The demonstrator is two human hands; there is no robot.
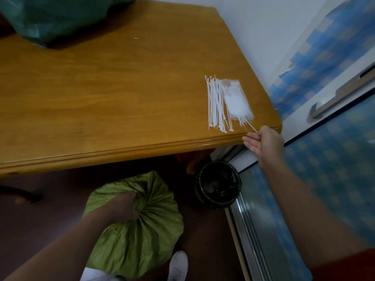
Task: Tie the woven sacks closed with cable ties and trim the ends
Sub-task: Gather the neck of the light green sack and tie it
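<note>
A light green woven sack (142, 230) stands on the floor below the table's front edge. My left hand (123, 205) grips its gathered neck. A pile of white cable ties (221, 102), part of it in a clear packet, lies on the wooden table (111, 88) near its right front corner. My right hand (263, 142) is at that corner and pinches the end of one cable tie (250, 126) between thumb and forefinger, with the other fingers spread. A dark green sack (56, 17) sits on the table at the far left.
A black-lined waste bin (219, 185) stands on the floor under the table's right corner. A sliding door frame (247, 230) and a blue patterned wall run along the right. My white shoe (178, 266) is beside the sack.
</note>
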